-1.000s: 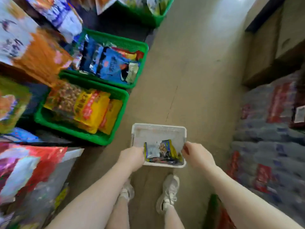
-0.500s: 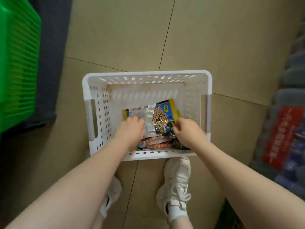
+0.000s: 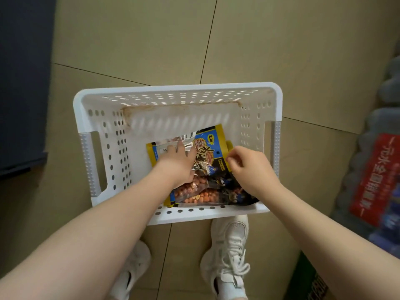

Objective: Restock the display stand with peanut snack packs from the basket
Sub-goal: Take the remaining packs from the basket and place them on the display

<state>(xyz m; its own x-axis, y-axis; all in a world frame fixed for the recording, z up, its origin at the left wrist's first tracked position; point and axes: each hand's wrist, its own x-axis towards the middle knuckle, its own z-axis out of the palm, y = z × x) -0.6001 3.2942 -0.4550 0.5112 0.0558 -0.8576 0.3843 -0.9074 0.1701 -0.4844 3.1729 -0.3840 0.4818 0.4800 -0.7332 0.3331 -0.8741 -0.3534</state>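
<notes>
- Left hand (image 3: 176,163) lies on the peanut packs (image 3: 205,167) in the white basket (image 3: 177,92), fingers spread flat.
- Right hand (image 3: 249,167) hovers beside them, fingers curled, holding nothing.
- Packs are yellow-blue, with windows showing peanuts.

Beige tiled floor (image 3: 129,40), dark panel (image 3: 21,83) left, bottled-water packs (image 3: 372,180) right

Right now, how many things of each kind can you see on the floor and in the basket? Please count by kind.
White basket: 1
Peanut snack packs: at least 2, overlapping, exact number unclear
Hands in the basket: 2, left hand, right hand
White shoes: 2
Total: at least 7
</notes>
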